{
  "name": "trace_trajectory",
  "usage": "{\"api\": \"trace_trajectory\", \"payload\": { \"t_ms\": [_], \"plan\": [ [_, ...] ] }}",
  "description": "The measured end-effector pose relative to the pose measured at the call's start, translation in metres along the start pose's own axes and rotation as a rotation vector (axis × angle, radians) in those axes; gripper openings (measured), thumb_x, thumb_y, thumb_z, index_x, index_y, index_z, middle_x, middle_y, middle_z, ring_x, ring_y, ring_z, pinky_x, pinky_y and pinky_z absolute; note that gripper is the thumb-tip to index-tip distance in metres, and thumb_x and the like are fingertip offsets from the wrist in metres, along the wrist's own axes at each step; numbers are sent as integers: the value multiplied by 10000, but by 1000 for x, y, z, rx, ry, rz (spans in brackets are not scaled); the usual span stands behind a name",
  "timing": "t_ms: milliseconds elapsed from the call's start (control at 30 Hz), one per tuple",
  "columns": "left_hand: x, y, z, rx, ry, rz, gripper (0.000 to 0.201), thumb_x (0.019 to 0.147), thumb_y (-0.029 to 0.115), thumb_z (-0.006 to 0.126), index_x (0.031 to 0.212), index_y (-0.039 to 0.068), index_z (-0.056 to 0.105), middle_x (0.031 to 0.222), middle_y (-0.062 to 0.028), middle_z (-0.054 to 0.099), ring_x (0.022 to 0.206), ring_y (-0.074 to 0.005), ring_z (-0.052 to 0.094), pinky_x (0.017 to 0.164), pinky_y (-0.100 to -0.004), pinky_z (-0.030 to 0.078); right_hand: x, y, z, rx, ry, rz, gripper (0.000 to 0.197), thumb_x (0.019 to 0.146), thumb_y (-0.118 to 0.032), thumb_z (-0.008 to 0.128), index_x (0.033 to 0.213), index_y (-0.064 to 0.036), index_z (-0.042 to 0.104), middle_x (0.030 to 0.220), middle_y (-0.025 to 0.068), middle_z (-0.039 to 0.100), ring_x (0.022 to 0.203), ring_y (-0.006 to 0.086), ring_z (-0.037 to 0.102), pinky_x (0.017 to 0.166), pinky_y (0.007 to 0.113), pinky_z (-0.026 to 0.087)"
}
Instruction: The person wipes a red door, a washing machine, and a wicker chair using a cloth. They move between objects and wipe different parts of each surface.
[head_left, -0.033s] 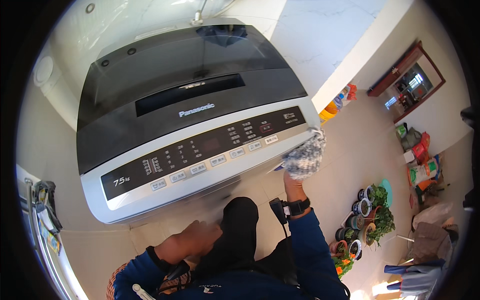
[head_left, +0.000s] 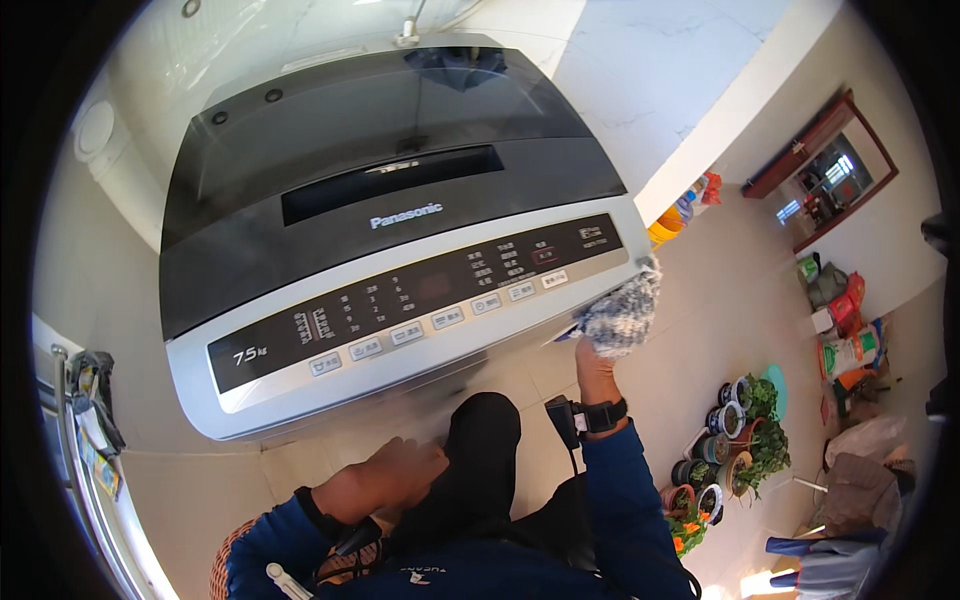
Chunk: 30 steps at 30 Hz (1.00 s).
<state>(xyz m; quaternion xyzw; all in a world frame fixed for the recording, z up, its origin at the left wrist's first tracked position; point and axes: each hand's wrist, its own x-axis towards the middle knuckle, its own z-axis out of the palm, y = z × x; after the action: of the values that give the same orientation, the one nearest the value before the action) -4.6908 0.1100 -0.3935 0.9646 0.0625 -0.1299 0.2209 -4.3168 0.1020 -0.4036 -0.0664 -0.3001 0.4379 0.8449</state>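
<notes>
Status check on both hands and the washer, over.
Right hand presses grey cloth to washer front corner. Left hand rests on knee, empty. Lid shut, nothing in the way.

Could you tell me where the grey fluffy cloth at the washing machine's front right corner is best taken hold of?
Grip the bunched lower part of the cloth, coming from below, as the right hand does. The cloth is soft and wadded, and its upper side is pressed to the washing machine corner, so only the underside is free.
</notes>
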Motion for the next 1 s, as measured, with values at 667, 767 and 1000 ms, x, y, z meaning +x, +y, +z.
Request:
{"api": "trace_trajectory", "payload": {
  "t_ms": [667,767,1000],
  "plan": [
    [0,4,-3,-9,-79,-64,329,865,174,650,1172,56,639,1258,-206,597,1058,-367,638,919,-455,490,20,-9,150,-1589,-415,-182,641,875,-177,784,1431,-14,511,1366,144,635,1234,274,635,1111,417,467],
    [0,7,-8,-24,-72,-99,339,860,174,651,1175,48,646,1260,-214,603,1066,-368,642,928,-452,490,36,-49,112,-1010,-70,37,491,994,-302,606,1411,-51,535,1328,116,645,1199,277,642,1071,442,499],
    [2,7,-7,-22,-96,-94,347,854,151,640,1188,53,649,1246,-209,613,1054,-374,651,923,-460,503,4,12,113,10,172,291,582,1066,-576,371,1403,-131,538,1303,81,632,1164,262,644,991,434,553]
  ]
}}
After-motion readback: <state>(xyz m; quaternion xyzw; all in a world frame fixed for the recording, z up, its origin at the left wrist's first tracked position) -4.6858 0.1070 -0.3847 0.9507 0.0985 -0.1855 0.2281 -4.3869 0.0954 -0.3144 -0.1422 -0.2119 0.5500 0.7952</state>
